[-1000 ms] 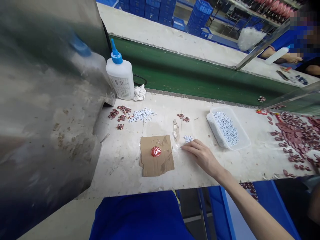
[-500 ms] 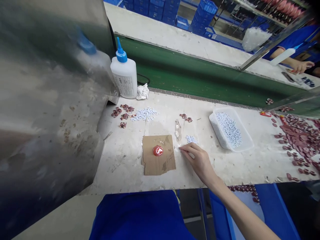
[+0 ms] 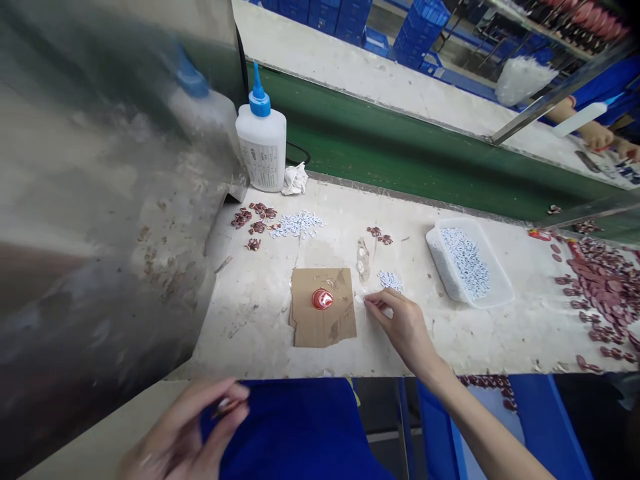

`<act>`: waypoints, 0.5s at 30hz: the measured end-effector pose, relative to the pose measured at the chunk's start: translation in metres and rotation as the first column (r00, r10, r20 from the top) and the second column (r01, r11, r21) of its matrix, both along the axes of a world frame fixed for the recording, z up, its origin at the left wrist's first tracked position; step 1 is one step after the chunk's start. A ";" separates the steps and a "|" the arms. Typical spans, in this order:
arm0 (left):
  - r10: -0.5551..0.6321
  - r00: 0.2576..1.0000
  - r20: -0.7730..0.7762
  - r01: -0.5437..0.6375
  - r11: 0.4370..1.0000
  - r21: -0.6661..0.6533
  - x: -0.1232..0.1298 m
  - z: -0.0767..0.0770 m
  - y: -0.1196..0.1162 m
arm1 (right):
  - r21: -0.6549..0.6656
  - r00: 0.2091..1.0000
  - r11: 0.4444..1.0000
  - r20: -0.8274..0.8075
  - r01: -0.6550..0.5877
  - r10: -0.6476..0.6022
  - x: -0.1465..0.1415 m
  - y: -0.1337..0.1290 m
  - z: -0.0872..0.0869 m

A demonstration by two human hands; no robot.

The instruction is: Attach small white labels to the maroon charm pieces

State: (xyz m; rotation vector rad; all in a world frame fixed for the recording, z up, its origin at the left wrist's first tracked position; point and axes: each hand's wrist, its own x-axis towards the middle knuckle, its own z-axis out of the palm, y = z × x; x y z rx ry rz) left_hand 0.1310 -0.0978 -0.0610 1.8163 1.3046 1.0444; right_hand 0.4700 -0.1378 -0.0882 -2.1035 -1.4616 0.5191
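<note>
My left hand [image 3: 200,427], somewhat blurred, is below the table's front edge, its thumb and fingers closed on a small reddish-brown piece [image 3: 227,405]. Over the table, my right hand [image 3: 400,323] has thumb and forefinger pinched together; what lies between the tips is too small to name. Just left of those tips is a cardboard square [image 3: 315,330] bearing a shiny red round piece [image 3: 323,299]. A small pile of pale blue-white bits [image 3: 389,280] lies just beyond my right hand.
A glue bottle [image 3: 263,150] and crumpled tissue [image 3: 295,179] stand at the back left, beside a metal housing [image 3: 125,200]. A clear tub [image 3: 495,267] of pale bits is right of centre. Many brown pieces [image 3: 607,287] cover the far right. A person's hands are beyond the green divider.
My left hand has come into view at the lower left with the small piece. My right hand remains pinched near the cardboard. The whole view has shifted slightly.
</note>
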 end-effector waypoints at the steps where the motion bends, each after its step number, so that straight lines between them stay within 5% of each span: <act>1: -0.065 0.998 -0.002 0.065 0.998 0.025 0.009 -0.002 0.006 | -0.002 1.000 1.000 -0.012 -0.002 0.002 0.001 0.001 0.001; 6: -0.269 0.963 -0.027 0.270 0.958 0.094 0.047 -0.007 0.034 | 0.011 0.996 1.000 -0.086 0.007 -0.006 0.002 0.009 0.007; 15: -0.145 0.988 0.046 0.150 0.980 -0.129 0.055 -0.011 0.040 | 0.012 0.884 1.000 -0.466 0.024 -0.016 -0.024 0.032 0.023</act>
